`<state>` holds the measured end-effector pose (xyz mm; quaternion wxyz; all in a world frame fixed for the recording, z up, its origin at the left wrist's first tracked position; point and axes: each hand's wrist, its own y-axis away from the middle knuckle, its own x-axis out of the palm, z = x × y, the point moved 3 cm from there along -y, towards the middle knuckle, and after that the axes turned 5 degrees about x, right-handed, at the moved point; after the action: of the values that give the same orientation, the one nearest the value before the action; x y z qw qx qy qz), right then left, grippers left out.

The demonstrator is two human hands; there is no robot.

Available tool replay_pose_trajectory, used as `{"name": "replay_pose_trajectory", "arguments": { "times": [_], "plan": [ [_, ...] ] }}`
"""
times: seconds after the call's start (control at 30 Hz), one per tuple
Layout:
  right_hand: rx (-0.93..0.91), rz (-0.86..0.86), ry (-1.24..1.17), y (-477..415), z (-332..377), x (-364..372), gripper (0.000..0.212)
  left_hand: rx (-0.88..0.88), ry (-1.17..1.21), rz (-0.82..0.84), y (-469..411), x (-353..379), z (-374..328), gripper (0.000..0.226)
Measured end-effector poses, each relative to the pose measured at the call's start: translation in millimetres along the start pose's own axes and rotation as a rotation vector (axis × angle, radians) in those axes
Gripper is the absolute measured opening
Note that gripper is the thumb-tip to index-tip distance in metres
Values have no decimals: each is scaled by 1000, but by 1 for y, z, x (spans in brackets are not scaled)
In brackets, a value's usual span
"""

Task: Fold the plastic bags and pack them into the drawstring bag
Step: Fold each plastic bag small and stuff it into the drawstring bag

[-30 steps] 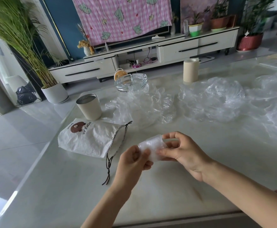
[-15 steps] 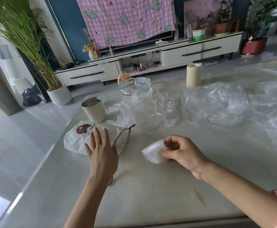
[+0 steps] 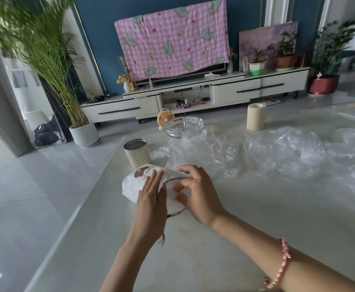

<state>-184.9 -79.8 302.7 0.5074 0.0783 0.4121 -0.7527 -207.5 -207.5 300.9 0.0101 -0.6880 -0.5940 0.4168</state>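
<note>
In the head view, the left hand [image 3: 151, 194] lies flat with straight fingers together on the white crinkled drawstring bag with a brown bear print [image 3: 133, 184], pressing on its top face. The right hand [image 3: 199, 192] is just beside it, fingers curled at the bag's mouth end, with the index fingertip on the upper rim and the thumb lower down. Whitish material shows between them, but blur hides whether it is the bag's edge or a folded plastic bag, so I cannot tell what this hand grips. The bag's dark cord [image 3: 173, 214] trails out below the two hands. A pink bead bracelet [image 3: 284, 264] sits on the right wrist.

The drawstring bag rests near the left edge of the pale glossy marble table [image 3: 225, 249], touching a beige cylindrical tin with a metal lid [image 3: 137, 154]. Behind the hands, loose crumpled clear plastic bags [image 3: 282, 152] are spread across the table towards the right. A ribbed clear glass ashtray [image 3: 184, 126] and a beige upright cylinder [image 3: 256, 116] stand near the far edge.
</note>
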Motion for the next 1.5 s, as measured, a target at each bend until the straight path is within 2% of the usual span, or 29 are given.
{"name": "replay_pose_trajectory", "arguments": {
  "times": [0.03, 0.1, 0.17, 0.23, 0.3, 0.37, 0.47, 0.53, 0.6, 0.7, 0.73, 0.8, 0.87, 1.0, 1.13, 1.2, 1.3, 1.37, 1.4, 1.47, 1.5],
  "plan": [
    [-9, -8, 22, -2, 4, 6, 8, 1, 40, 23, 3, 3, -1, 41],
    [-18, -63, 82, -8, 14, 16, 23, 13, 78, 90, 5, 5, 1, 37],
    [-42, -169, 140, -13, 19, 22, 28, 29, 75, 113, 3, 4, 7, 41],
    [29, -220, 96, -16, 24, 23, 18, 24, 75, 100, 2, -2, 12, 42],
    [183, -220, 7, -19, 22, 23, 24, 41, 10, 94, 4, -5, 8, 43],
    [304, -159, 108, -27, 16, 26, 28, 63, -94, 144, 10, -3, 7, 46],
    [543, 0, 219, -35, -2, 34, 2, 160, -359, 207, 17, 5, 8, 64],
    [713, 58, 17, -33, -6, 39, 16, 238, -474, 254, 21, 3, 10, 61],
    [766, 175, -149, -29, -5, 38, 28, 265, -601, 280, 28, 7, 11, 82],
    [729, 365, -86, -18, 6, 23, 16, 214, -624, 328, 39, 11, 8, 92],
    [709, 399, -59, -16, 5, 17, 22, 201, -608, 349, 42, 13, 4, 91],
    [719, 421, -40, -13, -6, 2, 35, 186, -693, 386, 45, 21, 3, 77],
    [731, 400, 2, -15, -11, -18, 32, 139, -749, 431, 45, 24, 6, 70],
    [747, 435, 68, -24, -24, -61, 16, 53, -785, 341, 35, 16, 25, 74],
    [731, 592, 227, -34, -38, -79, 12, -61, -873, 315, 22, -1, 50, 71],
    [648, 641, 383, -46, -45, -76, 16, -123, -886, 298, 14, -6, 61, 70],
    [469, 646, 682, -69, -66, -63, 33, -156, -894, 241, -2, -6, 75, 69],
    [373, 671, 848, -82, -84, -55, 44, -114, -819, 133, -13, 4, 79, 62],
    [346, 694, 890, -80, -87, -51, 48, -87, -763, 147, -11, 5, 81, 58],
    [357, 765, 915, -82, -96, -44, 52, -58, -639, 105, -13, 12, 73, 67],
    [363, 815, 930, -89, -105, -42, 53, 12, -601, -5, -21, 20, 68, 67]
  ]
}}
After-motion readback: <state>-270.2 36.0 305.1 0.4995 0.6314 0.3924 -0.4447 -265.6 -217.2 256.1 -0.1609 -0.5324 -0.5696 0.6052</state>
